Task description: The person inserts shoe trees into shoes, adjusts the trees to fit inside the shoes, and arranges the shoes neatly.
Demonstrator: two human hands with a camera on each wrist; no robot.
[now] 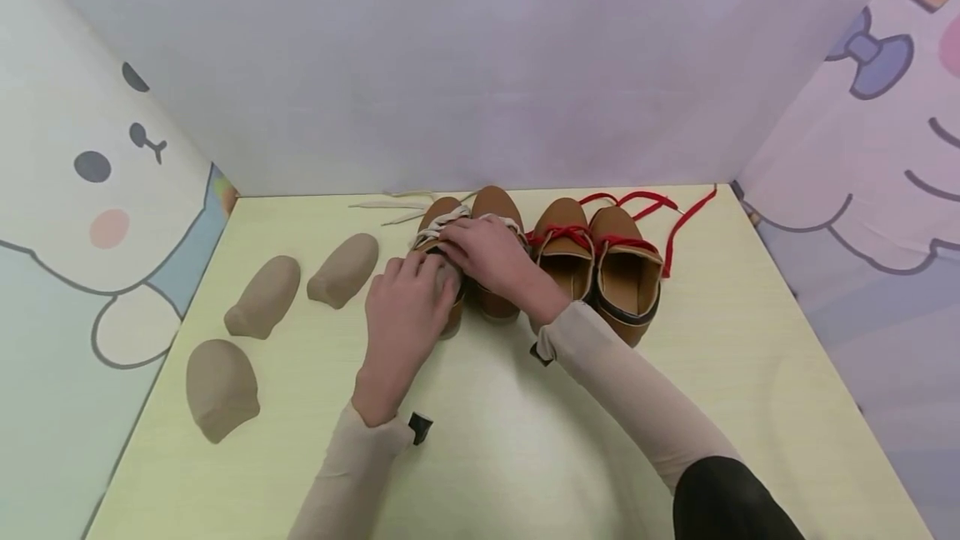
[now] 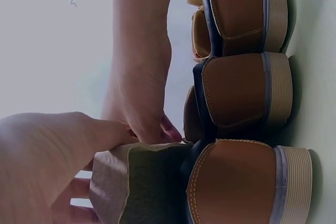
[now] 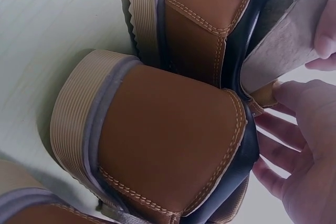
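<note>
Fingers of my left hand [image 1: 405, 307] grip a grey-beige moulded shoe insert [image 2: 152, 182], its thumb on one side. The insert sits partly inside the opening of the leftmost brown shoe [image 2: 236, 182], its blunt end sticking out. Across that shoe's top lies my right hand [image 1: 491, 252]. In the right wrist view its thumb and fingers pinch a brown flap [image 3: 268, 95] at the opening, apparently the tongue. This shoe has white laces [image 1: 448, 219] and a dark collar. Its mate [image 1: 492, 200] stands against it, partly hidden by my right hand.
To the right stands a similar brown pair [image 1: 564, 217] with red laces [image 1: 678, 215] trailing behind it. Three more moulded inserts [image 1: 264, 294] lie on the left of the pale table [image 1: 495, 440]. A curtain-like wall [image 1: 480, 65] rises behind the shoes.
</note>
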